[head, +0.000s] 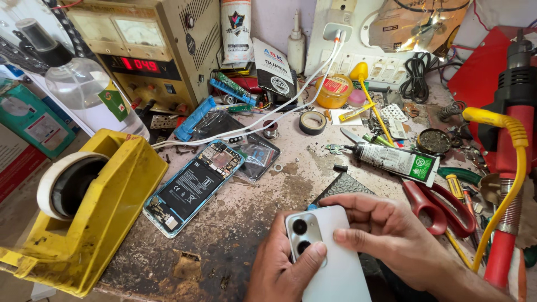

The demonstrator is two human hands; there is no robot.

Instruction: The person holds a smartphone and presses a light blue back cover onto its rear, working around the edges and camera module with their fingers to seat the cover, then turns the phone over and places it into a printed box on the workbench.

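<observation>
Looking down: a cluttered, stained repair bench seen from a head-worn camera, both hands of one person low in the centre.
White phone [335, 263]: lies back-up near the bench's front edge, two round camera lenses at its top left corner, held between both hands.
Left hand [282, 268]: comes up from the bottom edge, thumb pressed on the phone's back just below the lenses, other fingers hidden underneath, so it grips the phone.
Right hand [386, 229]: reaches in from the right, fingers curled together over the phone's top edge, fingertips touching its back.
Opened phone [193, 187]: left of the hands and apart from them, back cover off, black battery and circuit board showing.
Yellow tape dispenser [84, 212]: far left, carrying a wide roll of pale tape.
Red-handled scissors [442, 210]: just right of the right hand.
Glue tube [394, 159]: black and white with a green end, lying beyond the scissors.
Power supply [151, 45]: at the back, red digits lit.
White cables [291, 98]: run from a wall socket across the bench.
</observation>
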